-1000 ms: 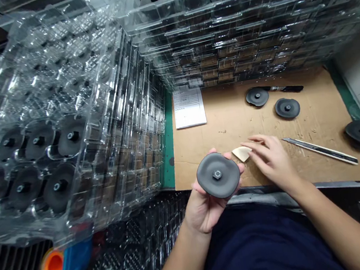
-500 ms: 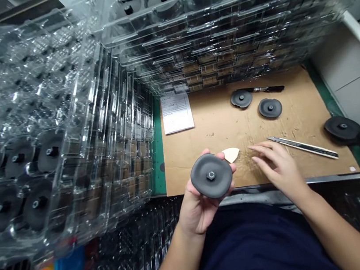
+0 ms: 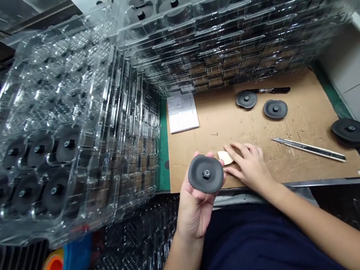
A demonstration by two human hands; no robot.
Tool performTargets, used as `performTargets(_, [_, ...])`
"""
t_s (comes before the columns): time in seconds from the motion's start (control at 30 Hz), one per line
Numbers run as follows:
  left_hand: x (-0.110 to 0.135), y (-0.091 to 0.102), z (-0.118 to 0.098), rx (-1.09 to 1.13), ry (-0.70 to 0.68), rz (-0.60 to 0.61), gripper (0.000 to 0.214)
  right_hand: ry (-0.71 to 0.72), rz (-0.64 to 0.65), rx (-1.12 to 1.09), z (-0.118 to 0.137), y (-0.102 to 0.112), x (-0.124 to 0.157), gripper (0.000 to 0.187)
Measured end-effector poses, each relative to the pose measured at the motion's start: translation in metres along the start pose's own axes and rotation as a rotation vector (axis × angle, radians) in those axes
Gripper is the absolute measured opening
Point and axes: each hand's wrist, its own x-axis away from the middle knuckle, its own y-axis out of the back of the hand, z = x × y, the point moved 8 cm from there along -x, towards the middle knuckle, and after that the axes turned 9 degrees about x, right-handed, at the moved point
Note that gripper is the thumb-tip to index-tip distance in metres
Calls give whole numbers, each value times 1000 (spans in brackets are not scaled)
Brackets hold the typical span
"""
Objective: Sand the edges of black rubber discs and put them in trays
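Note:
My left hand [image 3: 198,204] is closed around the rim of a dark grey, rounded disc [image 3: 205,174], holding it up above the table's front edge. The disc's face points up, with a small hub and a metal insert at its centre. Just to the right, my right hand [image 3: 249,165] has its thumb and fingers on a small cream-coloured, pointed pad [image 3: 224,157], low over the cardboard. The fingers cover the pad's right end.
Cardboard [image 3: 192,151] covers the green bench. Two similar discs, [image 3: 275,109] and a black marker [image 3: 270,90] lie towards the back. A utility knife [image 3: 309,149] lies right, beside another disc [image 3: 351,131]. Paper sheets [image 3: 183,114] and stacked clear trays [image 3: 109,131] stand left.
My right hand has moved left from over the cardboard onto the cream pad. The left hand still holds the disc. The view has shifted slightly.

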Motion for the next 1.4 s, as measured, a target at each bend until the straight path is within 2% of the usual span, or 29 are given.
performTargets(0.1, [5, 3, -9, -53, -131, -30, 66, -83, -39, 24, 8, -4, 2, 61])
performTargets(0.17, [9, 2, -13, -84, -185, -3, 65, -110, -59, 24, 11, -5, 0, 60])
performTargets(0.27, [16, 2, -18, -121, -226, 48, 66, -93, -72, -6, 16, -6, -3, 52])
performTargets(0.37, [24, 3, -22, -136, -263, 51, 65, -66, -78, -59, 18, -5, -1, 53])
performTargets(0.47, [27, 6, -20, -107, -239, 59, 65, -69, -102, -120, 13, -6, 4, 47])
performTargets(0.6, [23, 11, -9, 30, -112, 92, 61, 11, -111, -243, 7, -3, 3, 29])
performTargets(0.67, [21, 13, -4, 91, -43, 81, 57, 44, -111, -312, 4, 12, 0, 28])
performTargets(0.73, [21, 13, 2, 116, 21, 63, 56, 69, -122, -418, 7, 38, -3, 28])
performTargets(0.87, [24, 8, 9, 103, 61, 33, 63, 190, -202, -648, 35, 102, 0, 30])
performTargets(0.93, [25, 8, 9, 89, 32, 9, 61, 229, -227, -660, 49, 121, 5, 33])
performTargets(1.03, [26, 3, 8, 88, 11, 34, 56, 283, -189, -645, 63, 127, 11, 33])
performTargets(1.13, [26, -3, 6, 100, 6, 92, 57, 254, -239, -617, 60, 131, 13, 35])
performTargets(1.3, [29, 0, 1, 65, -24, 57, 58, 268, -221, -586, 64, 132, 14, 35])
performTargets(1.4, [31, 0, 3, 72, -12, 77, 56, 239, -276, -548, 62, 134, 14, 33])
